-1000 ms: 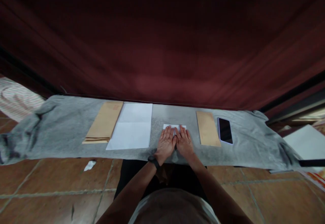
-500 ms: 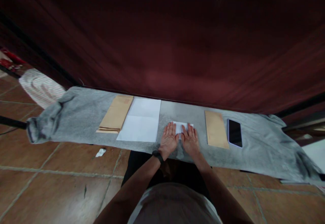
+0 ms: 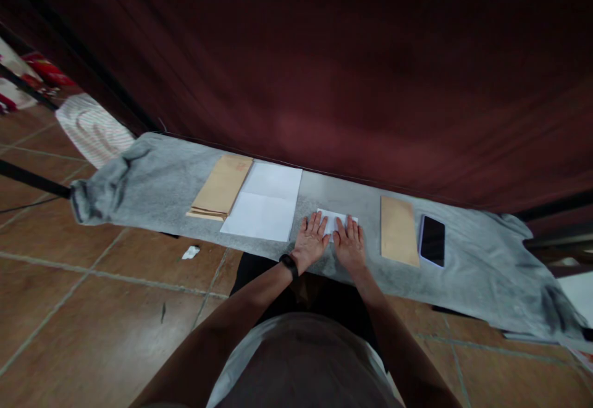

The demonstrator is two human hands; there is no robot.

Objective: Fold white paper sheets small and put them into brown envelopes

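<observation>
While your left hand [image 3: 310,245] and right hand [image 3: 350,249] lie flat, fingers extended, gripping nothing, on the small white paper [image 3: 330,220] just below and right of frame centre, press evenly. Smooth outward from the middle.

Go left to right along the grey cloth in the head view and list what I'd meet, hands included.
Brown paper stack → large white paper → left hand → right hand → single brown paper piece → phone.
</observation>
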